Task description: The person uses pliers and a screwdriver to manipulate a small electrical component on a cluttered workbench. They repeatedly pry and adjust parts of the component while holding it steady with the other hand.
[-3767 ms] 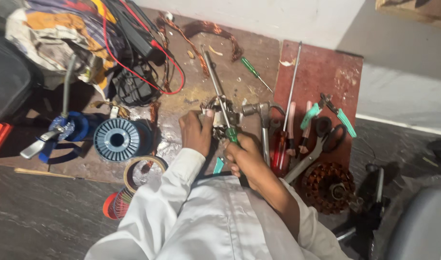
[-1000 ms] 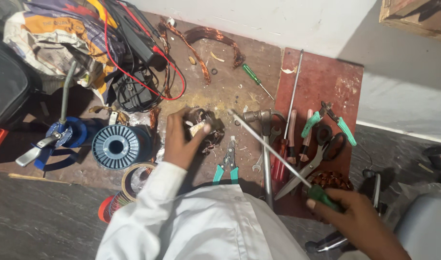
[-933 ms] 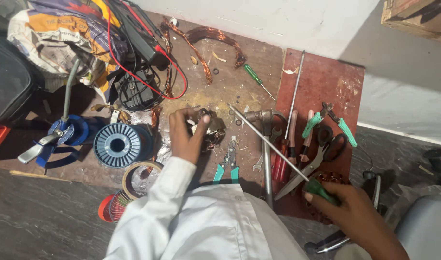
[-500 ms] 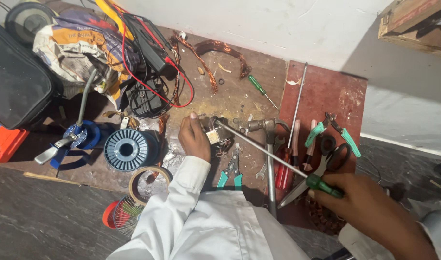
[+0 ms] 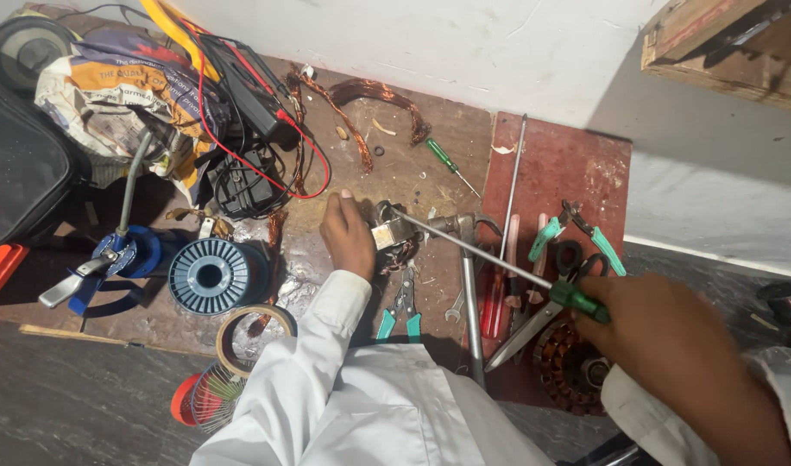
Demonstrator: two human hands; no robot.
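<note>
White long sleeves, bare hands.

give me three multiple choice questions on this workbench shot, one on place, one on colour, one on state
1. Where does the blue wire spool lie?
A. left of the left hand
B. on the red board
C. against the wall

2. What colour is the handle of the long screwdriver in the right hand?
A. yellow
B. green
C. black

3. What is the left hand doing?
A. hanging free in the air
B. holding scissors
C. resting on a small metal part

Answers: 1 A, the spool sits on the brown board left of that hand. 2 B, green shows at the fist. 3 C, the hand lies down against the part, where the screwdriver tip meets it.
</note>
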